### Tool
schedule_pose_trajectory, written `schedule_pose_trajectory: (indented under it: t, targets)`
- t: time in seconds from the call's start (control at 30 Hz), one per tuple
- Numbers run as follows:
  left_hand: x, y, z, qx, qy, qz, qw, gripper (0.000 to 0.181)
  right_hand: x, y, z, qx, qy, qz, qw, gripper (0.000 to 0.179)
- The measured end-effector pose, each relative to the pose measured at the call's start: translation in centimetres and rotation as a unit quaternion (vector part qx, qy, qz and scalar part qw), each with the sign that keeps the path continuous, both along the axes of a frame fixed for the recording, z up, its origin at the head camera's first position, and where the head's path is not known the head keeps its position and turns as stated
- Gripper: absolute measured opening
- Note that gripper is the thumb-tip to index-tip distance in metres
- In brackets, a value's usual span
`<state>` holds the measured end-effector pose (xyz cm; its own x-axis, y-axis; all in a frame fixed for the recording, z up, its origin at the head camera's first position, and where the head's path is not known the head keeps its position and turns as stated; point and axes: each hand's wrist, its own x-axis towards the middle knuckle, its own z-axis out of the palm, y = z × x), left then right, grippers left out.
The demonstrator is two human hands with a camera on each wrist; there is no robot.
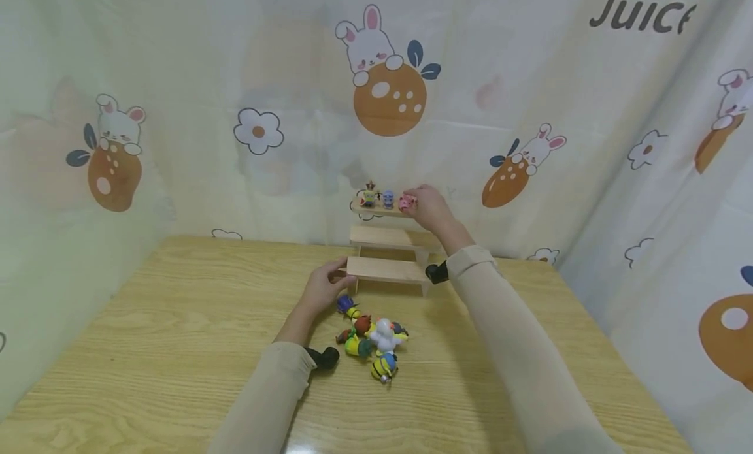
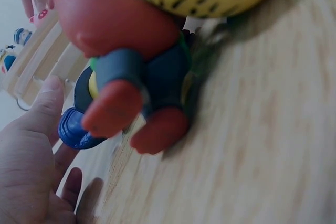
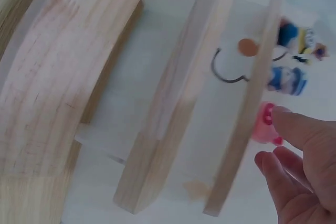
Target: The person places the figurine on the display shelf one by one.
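Note:
A three-step wooden stand (image 1: 385, 268) bears a row of small figures on its top step. There, my right hand (image 1: 432, 209) has its fingertips at a pink pig figure (image 3: 266, 123), pinching it close on the board. Beside the pig stand a blue-capped figure (image 1: 388, 199) and a yellow one with a crown-like top (image 1: 368, 196). My left hand (image 1: 322, 287) holds the left end of the lowest step, thumb in front. Close by it lies a figure with a blue hat (image 2: 79, 129); a red figure in dark shorts (image 2: 126, 24) fills much of the left wrist view.
Several figures lie in a pile in front of the stand, among them a white one (image 1: 385, 336) and a yellow-and-blue one (image 1: 385, 367). Behind the wooden table (image 1: 147, 349) hangs a printed curtain (image 1: 294, 62), close to the stand.

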<state>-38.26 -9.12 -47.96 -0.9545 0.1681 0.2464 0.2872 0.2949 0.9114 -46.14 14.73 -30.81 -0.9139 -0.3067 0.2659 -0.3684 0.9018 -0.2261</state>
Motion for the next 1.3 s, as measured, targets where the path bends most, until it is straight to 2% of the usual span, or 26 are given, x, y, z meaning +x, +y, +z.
schedule_pose_trajectory:
  t: [0.1, 0.23, 0.37, 0.47, 0.57, 0.63, 0.73, 0.87, 1.1, 1.3]
  targets:
    - [0.0, -0.1, 0.0, -0.001, -0.001, -0.001, 1.0000, 0.057, 1.0, 0.2, 0.2, -0.042, -0.002, -0.002, 0.9991, 0.044]
    - [-0.1, -0.1, -0.1, 0.000, -0.002, -0.004, 1.0000, 0.058, 3.2, 0.5, -0.2, -0.096, 0.018, 0.001, 0.9953, 0.042]
    - [-0.1, -0.1, -0.1, 0.000, -0.003, -0.008, 1.0000, 0.059, 6.6, 0.4, -1.3, -0.138, 0.030, 0.022, 0.9897, 0.039]
    - [0.0, -0.2, 0.0, -0.002, -0.007, -0.006, 1.0000, 0.060, 9.3, -0.2, -2.2, -0.141, 0.007, 0.053, 0.9885, 0.034]
    - [0.1, -0.3, 0.2, -0.003, -0.006, -0.002, 1.0000, 0.060, 11.6, -0.8, -3.4, -0.109, -0.034, 0.096, 0.9889, 0.032]
    - [0.0, -0.3, 0.2, -0.004, -0.002, -0.001, 1.0000, 0.060, 13.0, -1.0, -4.2, -0.085, -0.069, 0.129, 0.9856, 0.032]
    - [0.0, -0.2, 0.1, -0.009, 0.003, -0.006, 0.9999, 0.059, 14.6, -1.2, -5.1, -0.047, -0.133, 0.176, 0.9743, 0.035]
    - [0.0, -0.1, 0.1, -0.006, -0.002, -0.009, 0.9999, 0.058, 15.9, -1.4, -5.7, 0.005, -0.177, 0.227, 0.9577, 0.040]
    - [0.1, -0.1, 0.2, -0.010, -0.003, -0.005, 0.9999, 0.057, 17.0, -1.8, -5.6, 0.051, -0.220, 0.233, 0.9456, 0.042]
    - [0.2, -0.1, 0.1, -0.014, -0.004, -0.009, 0.9999, 0.059, 17.6, -2.2, -6.2, 0.087, -0.199, 0.245, 0.9447, 0.035]
